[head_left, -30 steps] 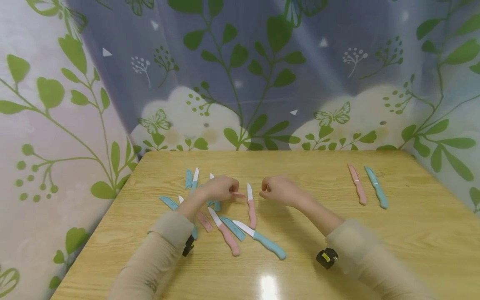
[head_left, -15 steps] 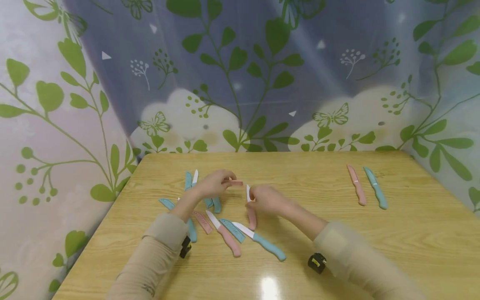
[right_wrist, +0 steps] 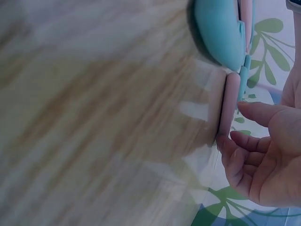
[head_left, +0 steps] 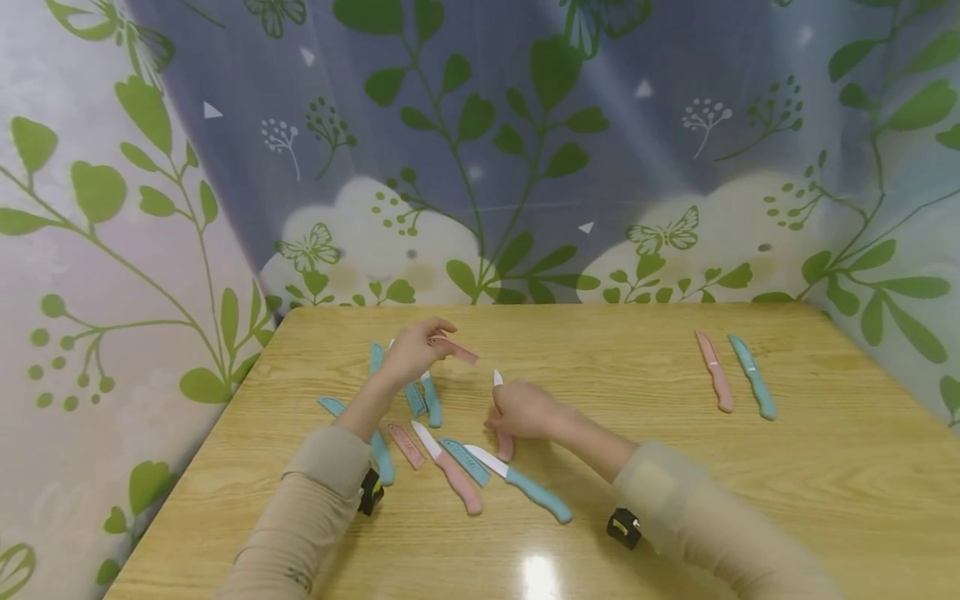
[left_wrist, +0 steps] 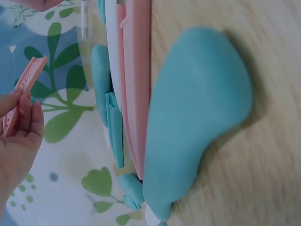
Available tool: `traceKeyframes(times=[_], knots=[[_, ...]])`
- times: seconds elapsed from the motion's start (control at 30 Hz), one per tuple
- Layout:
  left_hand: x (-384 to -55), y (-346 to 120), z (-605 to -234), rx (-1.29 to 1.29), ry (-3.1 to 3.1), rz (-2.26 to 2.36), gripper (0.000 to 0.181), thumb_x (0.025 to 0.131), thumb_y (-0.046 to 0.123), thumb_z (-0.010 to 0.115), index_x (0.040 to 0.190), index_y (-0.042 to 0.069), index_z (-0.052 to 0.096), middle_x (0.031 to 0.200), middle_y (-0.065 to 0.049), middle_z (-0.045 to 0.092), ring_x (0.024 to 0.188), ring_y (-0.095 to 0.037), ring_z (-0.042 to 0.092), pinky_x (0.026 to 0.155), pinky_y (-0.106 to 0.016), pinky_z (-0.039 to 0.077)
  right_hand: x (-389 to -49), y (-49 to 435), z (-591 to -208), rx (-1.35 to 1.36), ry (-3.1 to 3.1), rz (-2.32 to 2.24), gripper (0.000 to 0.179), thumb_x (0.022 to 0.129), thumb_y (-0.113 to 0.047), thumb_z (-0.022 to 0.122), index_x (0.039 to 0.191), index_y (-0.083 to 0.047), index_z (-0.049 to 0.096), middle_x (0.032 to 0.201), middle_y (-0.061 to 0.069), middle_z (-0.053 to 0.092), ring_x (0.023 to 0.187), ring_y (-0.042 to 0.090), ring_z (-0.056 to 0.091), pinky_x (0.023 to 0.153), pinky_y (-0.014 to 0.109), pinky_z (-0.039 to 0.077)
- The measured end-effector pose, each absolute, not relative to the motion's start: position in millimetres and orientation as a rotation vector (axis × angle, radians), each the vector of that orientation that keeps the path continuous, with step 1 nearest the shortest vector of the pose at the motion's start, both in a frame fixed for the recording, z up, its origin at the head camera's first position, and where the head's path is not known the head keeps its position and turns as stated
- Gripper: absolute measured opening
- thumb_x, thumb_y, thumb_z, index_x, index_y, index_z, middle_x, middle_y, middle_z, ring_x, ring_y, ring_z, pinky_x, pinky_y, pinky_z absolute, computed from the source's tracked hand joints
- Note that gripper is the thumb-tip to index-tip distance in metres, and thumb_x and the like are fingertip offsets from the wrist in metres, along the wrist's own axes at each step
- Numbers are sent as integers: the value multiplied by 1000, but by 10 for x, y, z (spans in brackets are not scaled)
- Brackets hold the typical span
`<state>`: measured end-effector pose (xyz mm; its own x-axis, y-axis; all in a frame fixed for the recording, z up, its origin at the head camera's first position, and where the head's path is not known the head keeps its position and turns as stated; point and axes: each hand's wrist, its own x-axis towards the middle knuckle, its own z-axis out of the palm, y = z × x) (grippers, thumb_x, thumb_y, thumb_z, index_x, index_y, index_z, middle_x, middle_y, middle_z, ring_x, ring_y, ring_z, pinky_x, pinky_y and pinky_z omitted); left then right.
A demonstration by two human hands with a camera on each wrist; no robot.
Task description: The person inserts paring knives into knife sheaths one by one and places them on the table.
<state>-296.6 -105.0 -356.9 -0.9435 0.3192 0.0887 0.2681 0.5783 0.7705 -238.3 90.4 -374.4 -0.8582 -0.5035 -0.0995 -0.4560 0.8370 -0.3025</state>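
In the head view my left hand (head_left: 414,350) pinches a pink knife sheath (head_left: 457,349) raised over the table; the left wrist view shows the sheath (left_wrist: 29,77) between thumb and fingers. My right hand (head_left: 525,408) is down at a pink-handled knife (head_left: 506,447) lying on the table, its white blade tip pointing away. In the right wrist view, thumb and fingers of the right hand (right_wrist: 263,150) lie on either side of the pink handle (right_wrist: 229,101). The hand hides most of this knife in the head view.
Nearer me lie another pink knife (head_left: 459,482), a pink sheath (head_left: 406,446), a blue sheath (head_left: 465,461) and a blue knife (head_left: 538,495). More blue knives and sheaths lie under the left arm. At far right are a pink knife (head_left: 714,371) and a blue knife (head_left: 752,377), both sheathed.
My left hand has lifted the pink sheath up and to the left, tilting it. My right hand has moved left and down onto the pink knife.
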Motion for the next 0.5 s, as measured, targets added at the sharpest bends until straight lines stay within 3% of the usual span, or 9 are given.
traceKeyframes(times=[0.13, 0.23, 0.33, 0.43, 0.5], knots=[[-2962, -1038, -3571, 440, 2692, 1437, 35, 92, 15, 58, 125, 5, 52, 107, -8, 64, 89, -19, 54, 67, -28, 41, -2373, 896, -3776, -710, 2821, -421, 15, 87, -14, 60, 74, -8, 55, 61, -1, 52, 56, 13, 45, 51, 25, 39], [-2964, -1031, -3572, 419, 2677, 1487, 35, 92, 14, 57, 125, 2, 51, 108, -10, 63, 73, -16, 50, 59, -25, 38, -2357, 905, -3781, -661, 2770, -502, 9, 89, -7, 55, 83, -2, 58, 54, 1, 56, 49, 12, 45, 48, 22, 37], [-2971, -1029, -3577, 422, 2704, 1498, 33, 92, 13, 57, 123, 2, 52, 109, -11, 61, 57, -15, 37, 48, -22, 31, -2352, 921, -3777, -634, 2734, -550, 12, 94, -6, 51, 85, 1, 56, 46, 3, 57, 39, 11, 47, 41, 18, 33], [-2982, -1025, -3586, 429, 2729, 1504, 34, 92, 13, 56, 124, 2, 51, 107, -13, 60, 60, -18, 47, 48, -22, 33, -2356, 944, -3768, -614, 2738, -558, 16, 96, -8, 47, 84, 0, 53, 43, 4, 55, 34, 12, 51, 34, 16, 30], [-2990, -1021, -3596, 428, 2739, 1506, 37, 93, 14, 55, 127, 2, 49, 106, -14, 59, 73, -25, 58, 55, -24, 41, -2361, 967, -3768, -599, 2749, -554, 16, 96, -8, 46, 83, -1, 52, 43, 4, 55, 34, 14, 53, 31, 16, 29]])
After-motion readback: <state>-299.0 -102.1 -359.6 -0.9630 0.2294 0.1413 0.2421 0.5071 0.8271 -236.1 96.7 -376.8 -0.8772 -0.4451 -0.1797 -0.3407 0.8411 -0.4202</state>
